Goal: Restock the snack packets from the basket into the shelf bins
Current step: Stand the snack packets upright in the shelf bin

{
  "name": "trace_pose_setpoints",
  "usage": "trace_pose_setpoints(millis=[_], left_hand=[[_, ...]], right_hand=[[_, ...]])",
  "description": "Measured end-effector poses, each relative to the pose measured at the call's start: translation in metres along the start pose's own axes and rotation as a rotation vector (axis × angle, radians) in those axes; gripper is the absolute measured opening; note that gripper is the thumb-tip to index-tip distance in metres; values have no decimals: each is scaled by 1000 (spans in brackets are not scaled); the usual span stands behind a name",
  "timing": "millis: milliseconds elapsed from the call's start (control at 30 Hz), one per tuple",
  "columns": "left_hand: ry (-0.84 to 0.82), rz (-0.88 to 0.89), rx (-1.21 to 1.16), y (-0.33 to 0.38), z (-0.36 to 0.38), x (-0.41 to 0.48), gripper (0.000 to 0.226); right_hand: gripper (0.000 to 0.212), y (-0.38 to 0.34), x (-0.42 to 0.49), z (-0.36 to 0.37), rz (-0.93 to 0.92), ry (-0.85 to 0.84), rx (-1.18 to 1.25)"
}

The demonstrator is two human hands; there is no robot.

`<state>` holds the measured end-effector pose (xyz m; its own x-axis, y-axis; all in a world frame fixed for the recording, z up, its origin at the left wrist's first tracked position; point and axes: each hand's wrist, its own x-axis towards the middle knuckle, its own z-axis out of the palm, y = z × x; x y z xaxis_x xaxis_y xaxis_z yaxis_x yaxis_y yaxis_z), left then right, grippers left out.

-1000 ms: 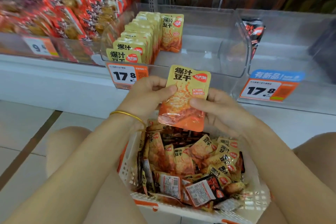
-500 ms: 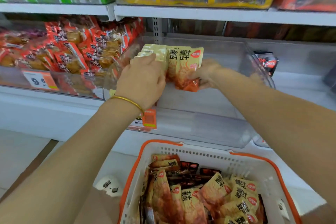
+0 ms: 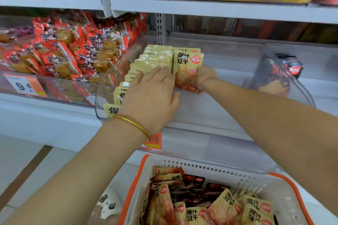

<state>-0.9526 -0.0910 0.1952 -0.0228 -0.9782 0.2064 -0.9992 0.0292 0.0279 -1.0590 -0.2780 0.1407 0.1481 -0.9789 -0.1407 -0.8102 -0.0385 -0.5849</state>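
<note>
A clear shelf bin point(image 3: 215, 115) holds a row of yellow snack packets point(image 3: 146, 60) standing upright along its left side. My left hand point(image 3: 151, 95) lies flat with straight fingers on top of that row. To the right of the row, my right hand point(image 3: 203, 80) grips a yellow and orange snack packet point(image 3: 187, 69) from behind and stands it upright on the bin floor. Below, a white basket with an orange rim point(image 3: 210, 170) holds several more yellow and dark packets point(image 3: 210, 204).
A bin of red packets point(image 3: 64, 49) with a 9.6 price tag point(image 3: 23, 86) stands to the left. To the right, another clear bin holds a dark packet point(image 3: 290, 67). An upper shelf point(image 3: 201, 7) carries green and yellow packs. Pale floor tiles lie at the lower left.
Both hands rose from above the basket into the clear bin, carrying the yellow packet. It now stands beside the row, and my left hand has flattened onto the row.
</note>
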Motion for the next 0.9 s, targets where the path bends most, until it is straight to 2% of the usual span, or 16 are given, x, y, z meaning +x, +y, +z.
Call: trace_pose_setpoints(millis=[200,300,400,500,600,733,833,900], left_hand=[[14,-4,8,2,-1,2,52],[60,-1,-13,4,-3,0,66],[121,20,-20,6,-3,-6,68],[223,89,-67,10,0,-16,65],[322,133,-141,20,-3,-30,53],[481,180,-302,44,7,-79,38],[402,224,-354,56,46,-129,33],[243,232,-328,54,75,-146,33]], right_hand=[[26,-11,6,12,85,-40,-4],[35,-16,-2,9,93,-95,39],[27,-16,-13,-1,48,-149,18],[17,-15,-30,-18,50,-131,170],[34,-18,-62,-40,37,-36,310],[25,-11,-159,-61,-192,-9,679],[22,27,-237,-57,-359,-67,676],[23,58,-268,-39,-328,-143,634]])
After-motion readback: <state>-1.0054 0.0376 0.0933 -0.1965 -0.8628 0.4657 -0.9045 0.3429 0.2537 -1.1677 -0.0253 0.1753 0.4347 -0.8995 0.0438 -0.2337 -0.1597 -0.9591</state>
